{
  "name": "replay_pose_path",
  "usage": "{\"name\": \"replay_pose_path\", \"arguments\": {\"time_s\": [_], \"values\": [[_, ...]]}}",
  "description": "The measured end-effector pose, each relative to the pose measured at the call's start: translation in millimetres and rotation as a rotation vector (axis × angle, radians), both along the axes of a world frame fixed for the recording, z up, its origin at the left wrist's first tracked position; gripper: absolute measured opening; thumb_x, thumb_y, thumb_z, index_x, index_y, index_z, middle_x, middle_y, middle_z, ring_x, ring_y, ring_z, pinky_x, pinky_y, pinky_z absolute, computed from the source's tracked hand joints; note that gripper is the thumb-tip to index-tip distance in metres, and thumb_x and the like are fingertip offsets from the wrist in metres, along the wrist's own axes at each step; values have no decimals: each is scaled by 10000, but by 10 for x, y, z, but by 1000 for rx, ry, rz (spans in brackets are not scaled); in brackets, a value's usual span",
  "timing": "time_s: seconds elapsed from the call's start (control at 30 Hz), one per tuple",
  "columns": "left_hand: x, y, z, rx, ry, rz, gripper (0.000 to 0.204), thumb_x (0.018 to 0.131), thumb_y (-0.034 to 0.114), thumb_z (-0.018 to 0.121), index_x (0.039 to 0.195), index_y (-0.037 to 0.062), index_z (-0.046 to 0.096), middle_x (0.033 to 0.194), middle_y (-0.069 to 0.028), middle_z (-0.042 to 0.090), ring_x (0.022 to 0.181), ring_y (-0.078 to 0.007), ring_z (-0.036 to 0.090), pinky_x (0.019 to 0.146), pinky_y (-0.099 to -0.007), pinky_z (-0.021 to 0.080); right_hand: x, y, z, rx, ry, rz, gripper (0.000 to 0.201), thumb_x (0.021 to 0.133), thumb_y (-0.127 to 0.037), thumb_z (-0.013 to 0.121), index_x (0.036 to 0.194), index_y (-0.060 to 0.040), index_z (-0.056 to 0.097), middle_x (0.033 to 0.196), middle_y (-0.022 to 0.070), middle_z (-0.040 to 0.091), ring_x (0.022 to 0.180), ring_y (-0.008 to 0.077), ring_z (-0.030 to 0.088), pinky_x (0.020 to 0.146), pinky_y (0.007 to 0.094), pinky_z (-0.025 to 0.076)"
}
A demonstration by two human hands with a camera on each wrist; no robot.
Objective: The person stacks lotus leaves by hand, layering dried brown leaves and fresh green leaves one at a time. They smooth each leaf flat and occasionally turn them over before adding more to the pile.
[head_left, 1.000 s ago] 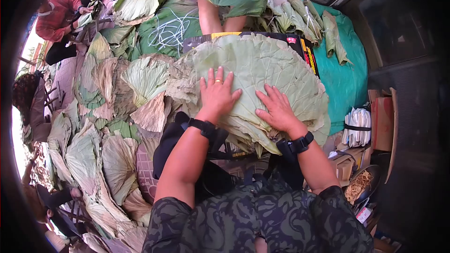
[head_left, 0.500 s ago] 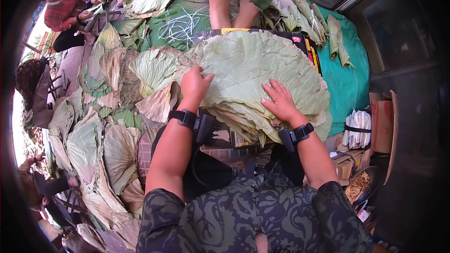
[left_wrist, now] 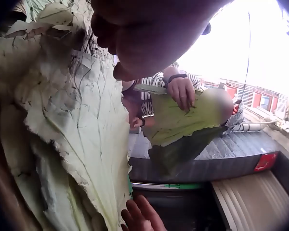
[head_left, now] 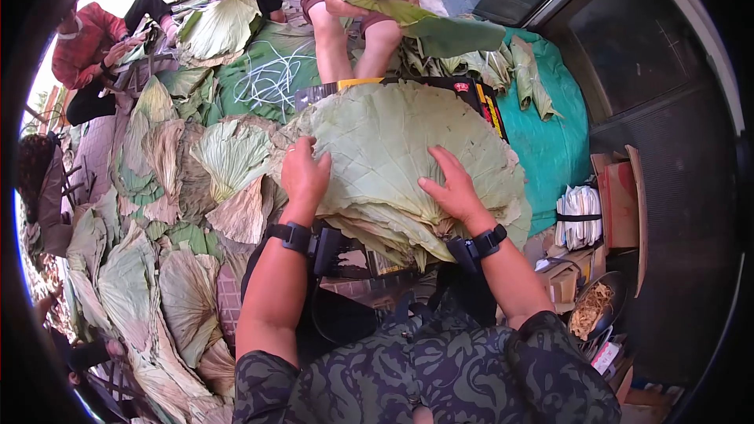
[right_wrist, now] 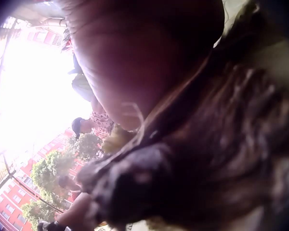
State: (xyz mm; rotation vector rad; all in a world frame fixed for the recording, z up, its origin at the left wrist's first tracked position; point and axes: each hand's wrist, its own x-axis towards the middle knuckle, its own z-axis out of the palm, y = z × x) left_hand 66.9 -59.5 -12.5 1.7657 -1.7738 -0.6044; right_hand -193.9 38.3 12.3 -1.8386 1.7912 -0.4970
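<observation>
Big stack of leaves (head_left: 400, 165) sits in the middle, already piled high; loose leaves (head_left: 165, 212) wait on the left. Right hand (head_left: 449, 186) lies flat on top, fingers straight. Left hand (head_left: 302, 173) curls over the stack's left edge, gripping it.

The ground (head_left: 236, 290) is brick paving, showing bare only in a small patch at lower left of the head view. Dried lotus leaves (head_left: 157, 212) lie spread over it across the whole left side, overlapping one another, pale green and tan. Toward the top a dark green sheet (head_left: 275, 55) lies on the ground with a tangle of white string (head_left: 271, 74) on it. At upper right a teal tarp (head_left: 558, 149) covers the ground, with folded green leaves (head_left: 526, 71) lying on its upper part.
</observation>
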Motion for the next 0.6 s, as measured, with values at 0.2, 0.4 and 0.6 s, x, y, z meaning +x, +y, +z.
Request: {"name": "replay_pose_path", "arguments": {"time_s": [0.2,0.4,0.6], "values": [[-323,25,96,166,579,-103,369,789,203,636,1063,-27,549,957,-166,632,805,-208,634,694,-302,499,140,-304,480,-626,94,-455,835,645,-283,744,1330,-48,330,1366,187,319,1246,360,316,1030,435,263],[-540,59,70,219,695,-191,405,805,191,611,1131,-31,518,1009,-205,618,848,-243,637,736,-326,502,630,-1117,809,-779,284,-153,864,597,-351,749,1309,-59,356,1350,183,339,1236,345,331,1020,451,251],[-622,163,103,238,691,-229,352,798,198,609,1063,-31,566,957,-198,636,818,-251,646,734,-331,505,737,-1877,1112,-283,494,-122,364,731,-355,572,911,-40,600,830,183,633,788,369,608,694,467,481]]}}
